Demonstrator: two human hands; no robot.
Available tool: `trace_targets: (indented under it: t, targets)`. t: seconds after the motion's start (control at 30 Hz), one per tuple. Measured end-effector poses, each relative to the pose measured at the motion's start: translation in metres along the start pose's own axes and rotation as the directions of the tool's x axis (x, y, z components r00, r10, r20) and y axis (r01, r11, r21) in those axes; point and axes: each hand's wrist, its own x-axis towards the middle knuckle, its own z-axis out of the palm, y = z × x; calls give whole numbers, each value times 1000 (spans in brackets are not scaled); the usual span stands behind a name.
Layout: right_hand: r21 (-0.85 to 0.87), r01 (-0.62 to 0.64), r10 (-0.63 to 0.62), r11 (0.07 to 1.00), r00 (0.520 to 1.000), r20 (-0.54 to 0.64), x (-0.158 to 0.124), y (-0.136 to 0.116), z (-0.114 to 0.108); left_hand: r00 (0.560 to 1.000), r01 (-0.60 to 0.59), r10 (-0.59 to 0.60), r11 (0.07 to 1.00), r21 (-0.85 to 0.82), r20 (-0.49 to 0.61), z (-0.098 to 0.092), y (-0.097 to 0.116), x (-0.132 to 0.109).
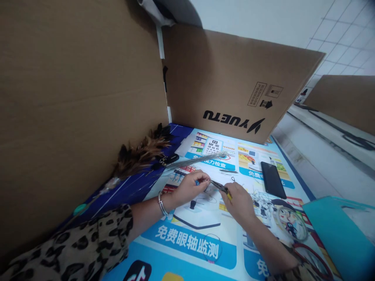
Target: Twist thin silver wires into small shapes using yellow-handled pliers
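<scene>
My left hand (190,189) is closed in a pinch, thumb against fingertips, on something thin and too small to name. My right hand (240,201) is wrapped round a pair of needle-nose pliers (218,185) with yellow on the handle. The tips of the pliers point left and come right up to my left fingertips. Whether the jaws grip the small piece cannot be made out. A small dark wire loop (233,179) shows just above my right hand. Beyond both hands lies a bundle of long, thin silvery wires (202,157), with a few short dark pieces (228,171) nearby.
Brown feathers (140,152) lie along the left cardboard panel (82,86). Another cardboard panel (234,78) stands at the back. On the right are a black phone (273,179), a round clear dish (291,223) and a turquoise sheet or tray (331,222). A printed mat (187,253) covers the table.
</scene>
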Motion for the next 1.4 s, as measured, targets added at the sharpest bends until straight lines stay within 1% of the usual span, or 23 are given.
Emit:
trace_targets:
  t: [0.27,0.53,0.63,0.77,0.87,1.0,1.17,1.4]
  targets:
    - [-79,14,-16,997,999,-29,-2,0,0,999,-21,20,1000,7,24,1,1,-2]
    - [-124,5,-5,992,1000,0,-2,-1,-2,999,-8,8,1000,-4,35,0,1,-2]
    - [-101,-4,6,995,1000,16,-1,-1,-2,999,6,-6,1000,-3,40,1,0,-2]
    - [-23,10,-9,1000,999,36,0,0,-1,998,12,-10,1000,-27,58,0,0,-2]
    - [-16,34,-34,999,999,19,1,2,0,999,13,-11,1000,-28,46,0,1,-1]
    - [-82,51,-54,995,998,-25,1,4,0,999,4,-4,1000,0,34,0,1,0]
    - [-146,54,-60,988,997,-42,1,4,0,999,-12,12,1000,2,35,1,0,-1]
    - [-148,56,-65,987,997,-52,0,2,-1,999,-26,26,1000,14,22,1,-1,-1]
